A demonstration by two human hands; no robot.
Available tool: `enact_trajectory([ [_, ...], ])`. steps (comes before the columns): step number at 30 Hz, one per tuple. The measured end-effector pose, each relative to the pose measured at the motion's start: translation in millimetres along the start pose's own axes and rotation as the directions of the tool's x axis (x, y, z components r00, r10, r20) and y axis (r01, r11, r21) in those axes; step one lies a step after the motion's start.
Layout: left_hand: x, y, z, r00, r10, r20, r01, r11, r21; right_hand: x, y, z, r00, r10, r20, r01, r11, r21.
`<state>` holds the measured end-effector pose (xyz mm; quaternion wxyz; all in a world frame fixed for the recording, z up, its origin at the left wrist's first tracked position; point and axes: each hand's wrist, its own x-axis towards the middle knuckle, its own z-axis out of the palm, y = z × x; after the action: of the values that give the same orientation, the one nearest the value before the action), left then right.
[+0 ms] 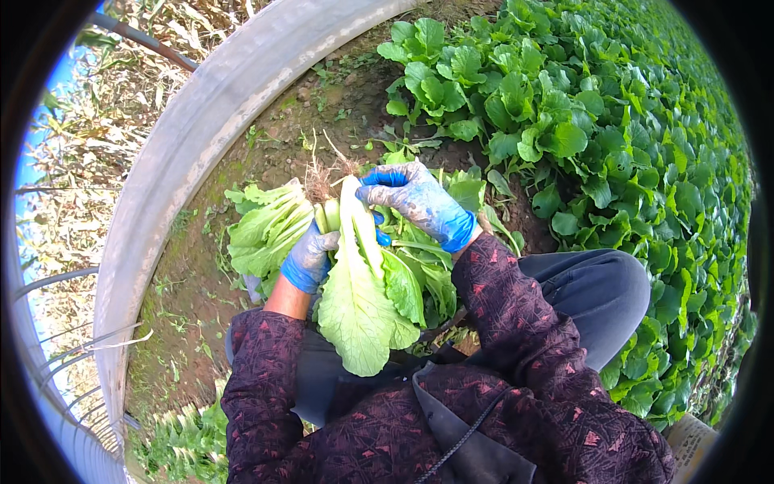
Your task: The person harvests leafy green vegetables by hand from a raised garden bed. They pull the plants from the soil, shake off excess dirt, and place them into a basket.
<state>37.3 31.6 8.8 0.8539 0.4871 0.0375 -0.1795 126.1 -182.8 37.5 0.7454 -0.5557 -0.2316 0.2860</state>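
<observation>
My left hand [309,257], in a soiled blue glove, grips leafy green plants by their pale stems, roots pointing away from me. Thumb and fingers of my right hand [408,196], gloved alike, close at the base of a large pale leafy plant [360,302] whose leaves hang towards my lap. Thin brown roots [320,181] with some soil stick out beyond the stems. On the ground to the left lies a bunch of leafy greens [266,233], stems towards the roots. More loose green leaves [429,266] lie under my right hand and wrist.
A dense bed of growing leafy greens [604,151] fills the right side. Bare soil [193,327] with small weeds runs along a curved pale wall edge [175,133] at left. Piled greens [187,441] lie at the lower left. A container with writing [689,448] stands at the lower right.
</observation>
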Motion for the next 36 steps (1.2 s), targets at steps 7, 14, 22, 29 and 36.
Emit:
enact_trajectory([
  [7,-2.3,-8.7,-26.7,0.997,-0.070,-0.026,0.071,0.996,0.047,-0.3,20.2,-2.0,0.800,-0.600,0.012,0.275,0.350,-0.895],
  [14,-18.7,-10.6,-40.5,0.994,-0.022,0.107,0.035,0.993,-0.116,0.8,25.0,-28.0,0.965,-0.120,-0.235,-0.083,0.706,-0.703],
  [22,-12.9,-8.4,-26.8,0.987,-0.058,-0.152,0.065,0.997,0.042,-11.2,1.2,18.0,0.998,-0.012,0.063,0.005,0.994,0.109],
  [29,-3.1,-10.0,-3.8,0.979,0.077,-0.190,-0.049,0.988,0.148,-4.5,6.2,20.6,0.979,-0.134,-0.157,0.085,0.955,-0.285],
  [36,-13.7,6.3,-18.5,0.984,-0.169,-0.058,0.168,0.985,-0.030,-5.4,11.7,-0.8,0.995,-0.101,-0.004,0.100,0.986,-0.133],
])
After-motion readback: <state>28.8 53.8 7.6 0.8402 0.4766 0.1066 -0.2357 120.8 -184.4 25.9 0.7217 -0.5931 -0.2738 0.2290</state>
